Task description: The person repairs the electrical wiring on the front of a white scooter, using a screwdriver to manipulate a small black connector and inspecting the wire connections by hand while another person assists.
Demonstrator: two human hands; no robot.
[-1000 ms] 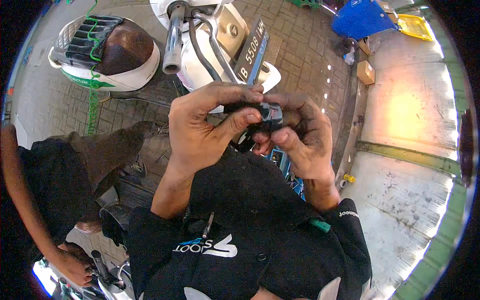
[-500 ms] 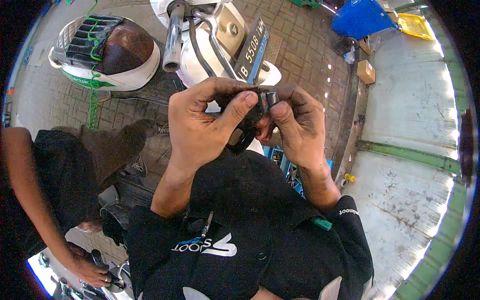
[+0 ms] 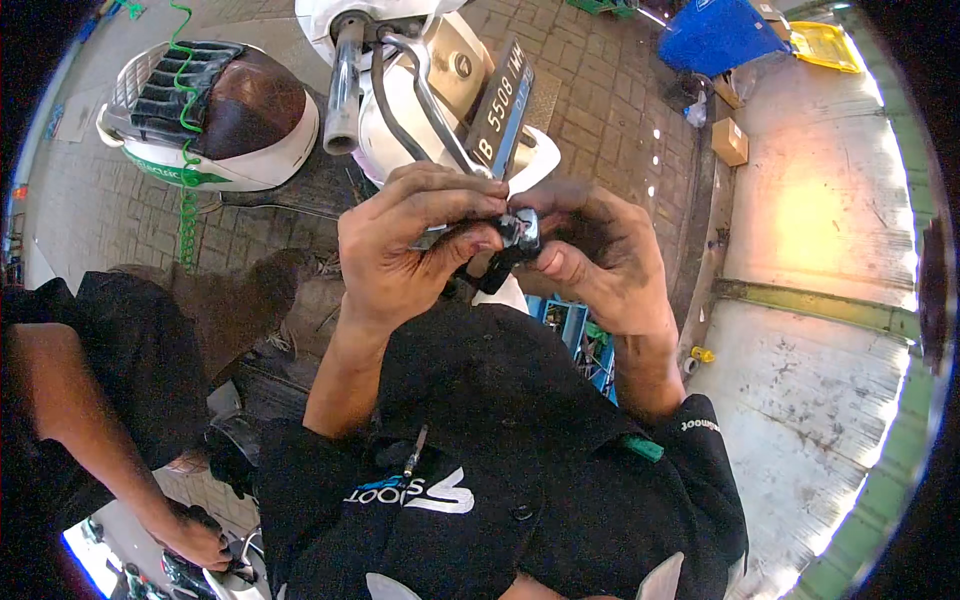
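Note:
In front of my chest, both hands are raised around a small black plastic part [image 3: 520, 232] with a glossy face; its exact kind I cannot make out. My left hand [image 3: 393, 250] pinches it between thumb and curled fingers. From the other side my right hand [image 3: 615, 262] closes round it, forefinger along its top and thumb by its lower edge. Dark grime covers the fingers. Below the glossy piece a dark curved portion hangs, partly hidden by the left thumb. Just beyond my hands stands a white scooter [image 3: 400, 100] with a bare metal handlebar tube [image 3: 345, 90].
At the left lies a white scooter body piece [image 3: 225, 115] under a coiled green hose [image 3: 187, 100]. A co-worker's arm [image 3: 100, 430] reaches down at lower left. Blue bin [image 3: 715, 38], cardboard box [image 3: 730, 142] and metal wall [image 3: 810, 200] stand right. A blue crate [image 3: 565, 320] shows below my right hand.
The black part has been turned, so its glossy face shows. My right thumb has shifted down along it, and my left fingers have curled further over. The co-worker's arm has moved lower.

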